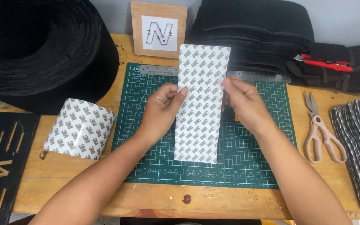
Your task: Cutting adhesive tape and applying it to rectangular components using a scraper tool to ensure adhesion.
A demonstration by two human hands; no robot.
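You've got the adhesive sheet (pixel 200 104) pinched at both long edges, left hand (pixel 161 109) and right hand (pixel 242 106), held above the cutting mat (pixel 263 141). Uneven pull could crease it or lift its backing early.

I looked down on a pale wooden worktable (pixel 105 196) that filled most of the frame, its top scuffed and marked by a dark knot near the lower centre. Along the top edge, a plain grey wall (pixel 346 18) rose behind it. The same grey showed at the far left. The light was soft and even, without hard shadows.
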